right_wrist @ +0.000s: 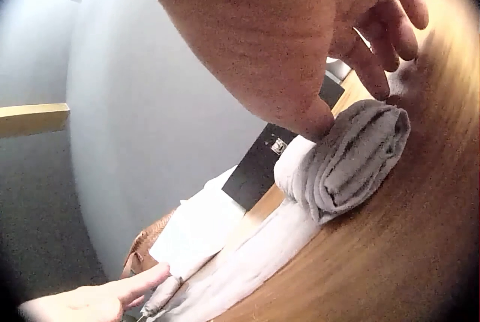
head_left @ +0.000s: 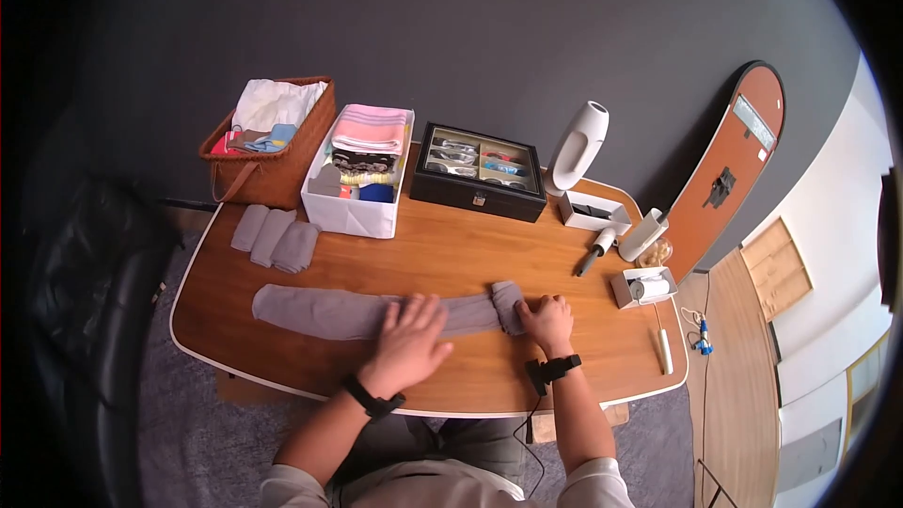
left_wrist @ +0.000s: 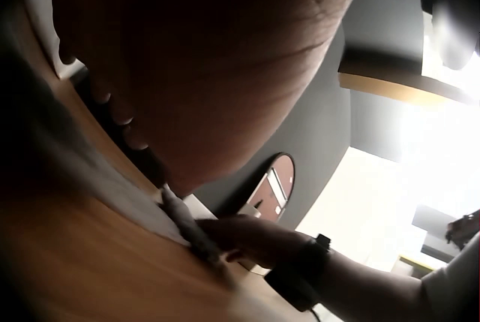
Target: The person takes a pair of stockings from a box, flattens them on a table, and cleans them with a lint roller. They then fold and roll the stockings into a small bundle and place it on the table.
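Observation:
A long grey folded cloth (head_left: 315,310) lies across the table, its right end wound into a thick roll (head_left: 509,307). My left hand (head_left: 406,339) is over the middle of the strip, palm down with fingers extended. At the rolled end is my right hand (head_left: 548,325), its thumb against the roll and its other fingers loosely bent beyond it. In the right wrist view the layered end of the roll (right_wrist: 352,161) shows below the thumb. Grey rolled cloths (head_left: 275,237) lie side by side at the table's left.
Along the back stand a woven basket (head_left: 282,179) of clothes, a white fabric bin (head_left: 353,214) of folded textiles and a black glasses case (head_left: 475,196). To the right are a white upright appliance (head_left: 578,146), a lint roller (head_left: 597,252), small white boxes (head_left: 632,297) and a leaning oval mirror (head_left: 729,169).

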A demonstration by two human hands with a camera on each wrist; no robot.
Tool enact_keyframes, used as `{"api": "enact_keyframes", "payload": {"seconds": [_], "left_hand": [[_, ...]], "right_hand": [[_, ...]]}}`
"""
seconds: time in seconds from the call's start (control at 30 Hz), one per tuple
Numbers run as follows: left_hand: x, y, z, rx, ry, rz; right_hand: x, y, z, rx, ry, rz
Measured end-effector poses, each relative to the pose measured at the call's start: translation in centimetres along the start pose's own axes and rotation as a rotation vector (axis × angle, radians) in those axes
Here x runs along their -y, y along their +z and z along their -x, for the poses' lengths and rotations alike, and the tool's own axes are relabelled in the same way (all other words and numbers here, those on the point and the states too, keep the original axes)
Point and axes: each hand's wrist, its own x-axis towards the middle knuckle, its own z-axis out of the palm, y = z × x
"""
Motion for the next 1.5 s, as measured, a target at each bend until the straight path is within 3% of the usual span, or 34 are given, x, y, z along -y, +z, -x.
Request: {"api": "enact_keyframes", "payload": {"seconds": [0.13,0.23,0.3,0.37,0.47,0.6,0.63,0.8,0.87,0.97,1.0,1.1,1.3,1.4,1.5], "left_hand": [[-3.1,2.6,-3.4,0.116,0.124,0.223],[-5.1,4.1,-6.9,0.111,0.107,0.435],[-5.6,4.8,-8.8,0.169,0.083,0.415],[-5.8,5.9,-9.4,0.142,0.061,0.329],[-5.7,5.9,-9.9,0.191,-0.036,0.482],[-3.2,6.0,-8.4,-0.123,0.067,0.298],[-2.6,4.9,-7.5,-0.137,0.058,0.243],[1.1,2.3,-3.5,0.056,-0.115,-0.003],[1.9,1.9,-2.5,0.051,-0.109,-0.004],[2.4,0.8,-0.9,0.053,-0.123,-0.008],[2.5,0.5,-0.5,0.056,-0.128,-0.011],[3.2,0.4,0.2,0.055,-0.143,-0.027],[3.6,1.2,0.7,0.132,-0.185,-0.046],[3.0,1.2,1.1,0.137,-0.189,-0.067],[2.8,0.7,2.0,0.148,-0.184,-0.038]], "right_hand": [[0.4,0.2,0.4,-0.024,-0.020,-0.066],[0.4,0.4,0.6,0.033,-0.079,-0.109],[-0.6,2.1,-0.2,0.022,-0.107,-0.231],[0.3,1.0,0.2,0.124,-0.038,-0.443],[3.0,-1.6,1.9,0.052,-0.076,-0.431],[4.1,-0.6,2.4,-0.089,-0.153,-0.293],[4.4,-0.4,2.3,-0.142,-0.178,-0.258],[7.2,-1.1,2.5,-0.139,-0.308,-0.233],[8.3,-1.4,3.0,-0.077,-0.380,-0.348],[7.7,0.0,2.3,-0.188,-0.380,-0.346],[7.0,0.1,2.0,-0.130,-0.328,-0.336],[6.3,-0.1,2.4,-0.185,-0.300,-0.266],[7.0,-0.1,2.0,0.080,-0.061,-0.085],[6.8,1.4,1.5,0.049,-0.094,-0.047],[4.9,2.4,0.7,0.045,-0.084,-0.226]]}}
